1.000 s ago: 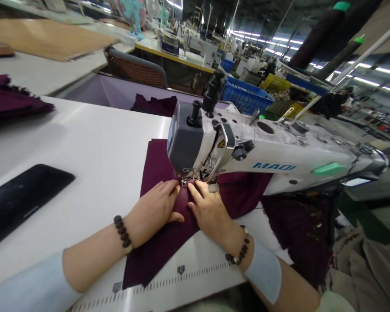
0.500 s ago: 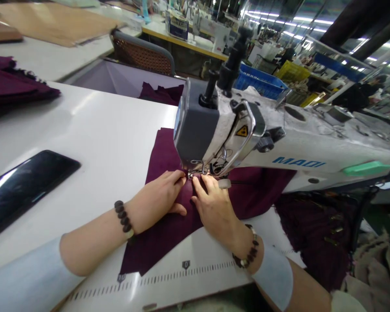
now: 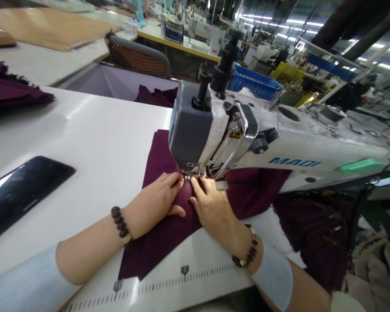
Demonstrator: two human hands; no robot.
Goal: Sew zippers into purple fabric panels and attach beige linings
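Observation:
A dark purple fabric piece [image 3: 156,242] lies on the white sewing table, running beneath the head of a sewing machine [image 3: 195,125]. My left hand [image 3: 157,199] rests on the cloth to the left of the presser foot [image 3: 187,178], fingers stretched toward it and thumb apart. On the foot's right side, my right hand [image 3: 214,206] lies with its fingers spread on the same cloth. Both hands press from above; neither grasps it. The fingertips are close to the foot, and some right fingertips are partly hidden behind machine parts.
A black phone [image 3: 29,190] lies on the table at left, with a purple fabric stack [image 3: 16,89] behind it. More purple pieces [image 3: 312,238] hang at right beside beige cloth [image 3: 370,268]. Beyond the machine are a blue crate [image 3: 255,82] and a chair [image 3: 139,54].
The view has shifted slightly, so the machine and phone sit a little further left. Both hands keep nearly the same place on the fabric beside the presser foot. The machine's take-up parts look shifted.

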